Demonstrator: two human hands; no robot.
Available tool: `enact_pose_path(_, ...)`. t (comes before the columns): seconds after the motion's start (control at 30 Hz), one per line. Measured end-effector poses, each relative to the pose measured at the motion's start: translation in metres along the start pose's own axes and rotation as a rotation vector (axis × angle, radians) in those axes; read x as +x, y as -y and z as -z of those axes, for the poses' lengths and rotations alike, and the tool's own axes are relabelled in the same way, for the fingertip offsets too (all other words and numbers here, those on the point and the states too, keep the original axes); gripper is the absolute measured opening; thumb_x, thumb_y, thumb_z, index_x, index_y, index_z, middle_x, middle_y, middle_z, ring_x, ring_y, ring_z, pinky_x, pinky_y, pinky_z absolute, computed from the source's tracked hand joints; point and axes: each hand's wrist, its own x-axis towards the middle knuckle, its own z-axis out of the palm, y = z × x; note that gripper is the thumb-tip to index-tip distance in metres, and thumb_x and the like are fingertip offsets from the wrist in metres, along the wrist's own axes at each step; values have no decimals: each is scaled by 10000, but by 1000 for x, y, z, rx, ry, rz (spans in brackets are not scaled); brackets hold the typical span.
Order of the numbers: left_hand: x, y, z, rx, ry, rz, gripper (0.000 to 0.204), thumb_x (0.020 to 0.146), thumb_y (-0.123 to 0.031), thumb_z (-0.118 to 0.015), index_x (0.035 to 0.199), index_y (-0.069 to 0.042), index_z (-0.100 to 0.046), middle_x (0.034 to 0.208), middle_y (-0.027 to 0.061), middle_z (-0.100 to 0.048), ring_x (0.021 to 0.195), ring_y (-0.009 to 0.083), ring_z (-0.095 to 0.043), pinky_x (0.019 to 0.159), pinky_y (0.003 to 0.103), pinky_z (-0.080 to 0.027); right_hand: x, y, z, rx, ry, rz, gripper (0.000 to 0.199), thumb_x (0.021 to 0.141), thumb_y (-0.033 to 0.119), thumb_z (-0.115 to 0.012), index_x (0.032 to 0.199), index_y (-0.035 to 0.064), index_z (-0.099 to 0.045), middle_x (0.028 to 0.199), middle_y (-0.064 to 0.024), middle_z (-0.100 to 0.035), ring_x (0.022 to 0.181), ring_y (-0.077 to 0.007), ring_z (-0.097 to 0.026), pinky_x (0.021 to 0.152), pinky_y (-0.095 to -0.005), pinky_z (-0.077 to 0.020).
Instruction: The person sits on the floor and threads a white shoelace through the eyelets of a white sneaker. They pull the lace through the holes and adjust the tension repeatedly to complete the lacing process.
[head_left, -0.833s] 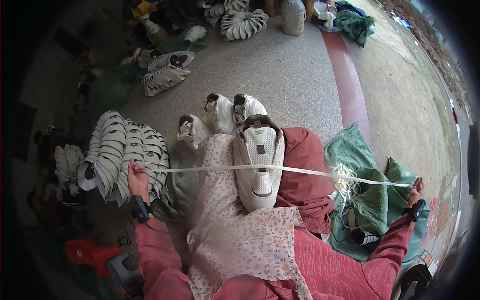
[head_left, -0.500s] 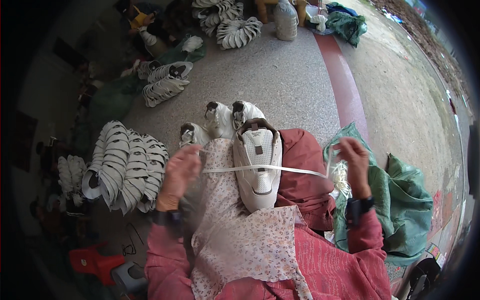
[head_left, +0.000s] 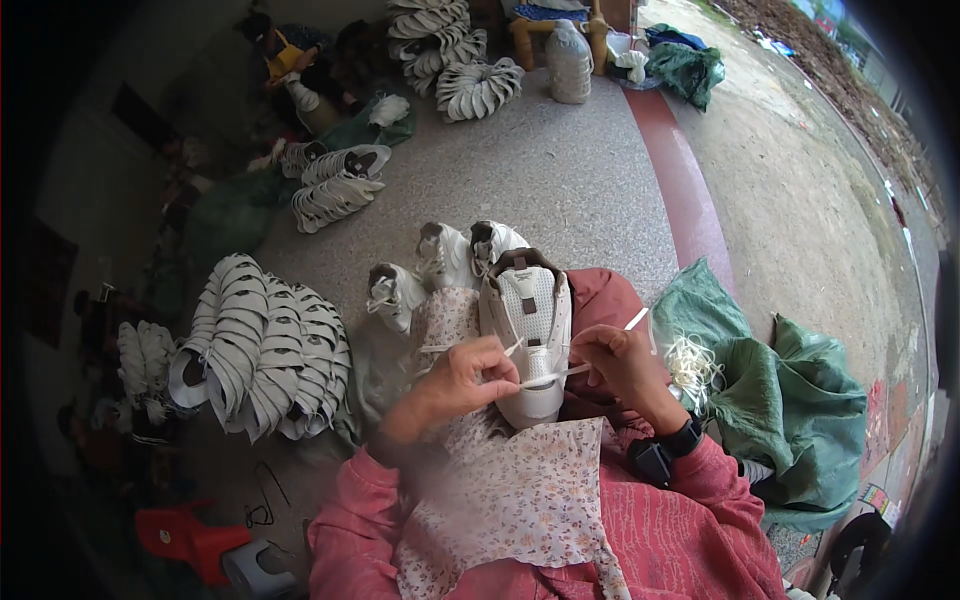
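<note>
A white shoe upper [head_left: 526, 312] with a brown collar rests on my lap, its toe toward me. A flat white shoelace [head_left: 545, 379] runs across it low on the tongue, near the toe. My left hand [head_left: 462, 378] pinches the lace at the upper's left edge, with a lace end sticking up by the fingertips. On the other side my right hand [head_left: 622, 362] is closed on the lace, and a tip juts out above its fingers. What the fingertips do at the eyelets is too small to tell.
Left of me stand rows of stacked shoe uppers [head_left: 268, 345]. Several white shoes [head_left: 445, 255] sit beyond my knees. A bundle of white laces [head_left: 692, 370] lies on a green sack [head_left: 790, 400] at right. A red stool [head_left: 185, 535] is at lower left; another person [head_left: 290, 60] sits far left.
Both hands have come inward and down from wide apart to the toe end of the upper. The lace, stretched straight across before, is now drawn in short between them.
</note>
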Motion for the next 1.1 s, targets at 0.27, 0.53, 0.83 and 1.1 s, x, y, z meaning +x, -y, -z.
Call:
enact_pose_path(0.27, 18, 13, -22, -33, -349, -43, 115, 876, -49, -734, 991, -44, -740, 857, -12, -546, 738, 69, -499, 644, 230, -420, 17, -18, -34, -381, -241, 473, 72, 901, 86, -670, 971, 79, -659, 915, -91, -627, 771, -311, -676, 633, -389, -532)
enact_pose_path(0.53, 23, 21, -31, -147, -278, 29, 124, 867, -35, -738, 990, -53, -740, 872, -33, -502, 749, 61, -491, 664, 217, -418, 8, -14, -35, -479, -218, 611, 84, 923, 62, -631, 1001, 87, -613, 908, -103, -566, 720, -351, -644, 592, -432, -519)
enact_pose_path(0.83, 26, 25, -31, -165, -274, 30, 101, 860, -34, -751, 959, -49, -735, 872, -34, -520, 763, 58, -506, 669, 213, -421, 19, -13, -30, -757, -175, 820, 243, 794, 69, -640, 1036, 77, -622, 938, -90, -539, 834, -292, -623, 701, -406, -523)
enact_pose_path(1.1, 22, 27, -28, -130, -268, 30, 139, 850, -54, -772, 982, -55, -726, 893, -32, -538, 789, 55, -539, 700, 214, -454, 21, -13, -23, -450, -110, 628, 162, 867, 42, -652, 1028, 58, -639, 920, -113, -595, 804, -311, -654, 679, -394, -531)
